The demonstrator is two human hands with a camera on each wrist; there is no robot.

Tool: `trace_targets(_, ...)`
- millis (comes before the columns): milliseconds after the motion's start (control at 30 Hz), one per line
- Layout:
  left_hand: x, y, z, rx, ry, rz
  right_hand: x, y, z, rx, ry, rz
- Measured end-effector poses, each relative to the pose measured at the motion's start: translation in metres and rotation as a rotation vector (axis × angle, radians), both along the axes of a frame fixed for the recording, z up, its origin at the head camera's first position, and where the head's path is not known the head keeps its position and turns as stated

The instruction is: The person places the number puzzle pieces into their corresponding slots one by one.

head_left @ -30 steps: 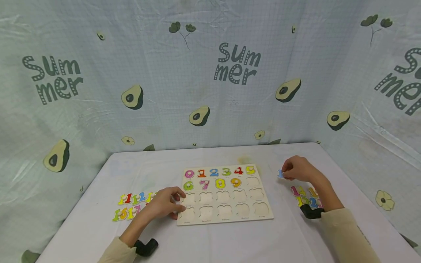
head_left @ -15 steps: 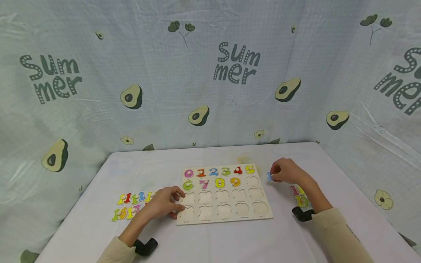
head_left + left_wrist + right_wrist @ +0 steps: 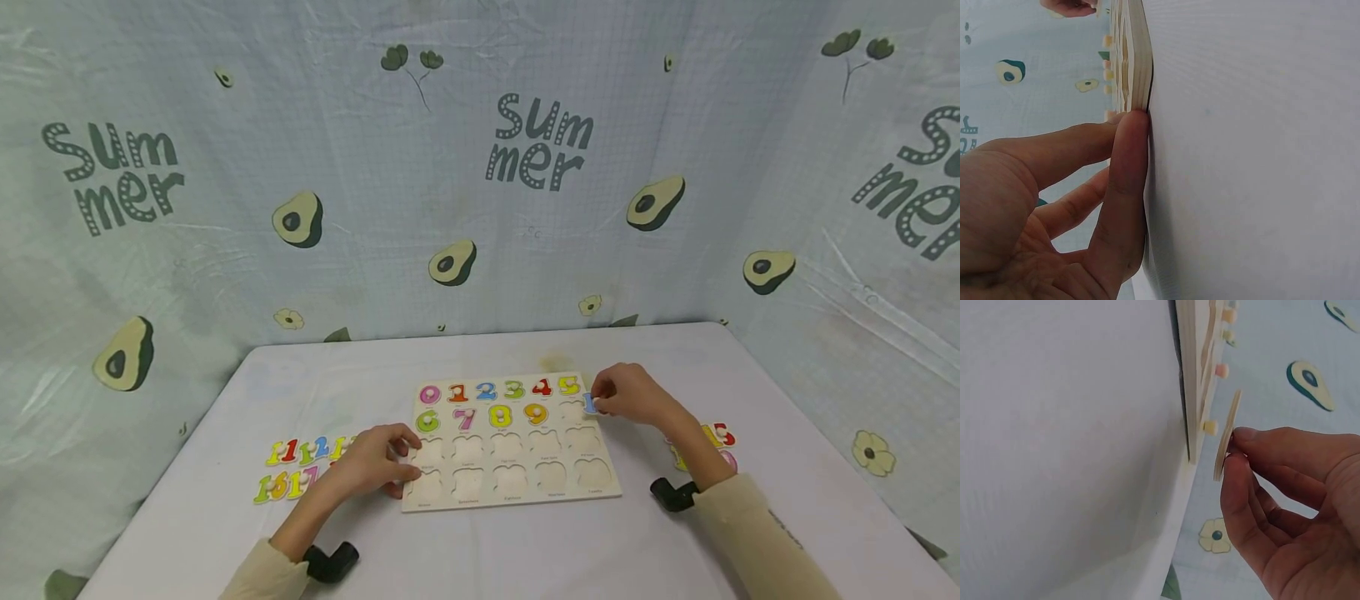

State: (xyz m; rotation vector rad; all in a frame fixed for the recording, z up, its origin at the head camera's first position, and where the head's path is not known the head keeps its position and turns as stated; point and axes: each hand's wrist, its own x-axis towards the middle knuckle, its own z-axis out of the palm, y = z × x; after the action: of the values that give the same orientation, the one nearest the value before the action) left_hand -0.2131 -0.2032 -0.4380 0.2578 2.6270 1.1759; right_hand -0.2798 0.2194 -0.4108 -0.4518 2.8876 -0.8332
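My right hand [image 3: 633, 393] pinches a thin, flat wooden number piece [image 3: 590, 404], blue on its face, by the small peg on it; thumb and forefinger are curled tight on the peg, as the right wrist view shows, where the piece [image 3: 1227, 434] is a pale sliver of plywood seen edge-on, held just off the board and tilted a little. It hangs over the right end of the board's second row, next to the yellow 9 and above a bare cut-out

The wooden puzzle board [image 3: 512, 487] lies flat on the white, smooth surface [image 3: 525, 550]. It is a pale rectangle with rounded, cloud-shaped recesses; the top row holds glossy coloured numerals 0 to 5, the second row 6 to 9, each with a little knob. The lower two rows are bare wood

My left hand [image 3: 371, 465] rests at the board's left near corner, fingers [image 3: 1129, 187] straight and relaxed, gripping nothing; in the left wrist view the thumb tip presses against the layered plywood edge [image 3: 1138, 56]

Loose number pieces [image 3: 300, 467] in yellow, red, green and pink lie in two rows left of my left hand. More loose pieces [image 3: 716, 437] lie behind my right forearm, partly hidden. A crinkled cloth printed with avocados [image 3: 300, 221] walls in the surface
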Motion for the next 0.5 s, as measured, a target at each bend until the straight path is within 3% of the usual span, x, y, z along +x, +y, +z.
trace_targets(500,0.000,-0.001,0.000,0.004,0.000,0.001,0.003,-0.018,-0.003,0.036,0.068,0.006)
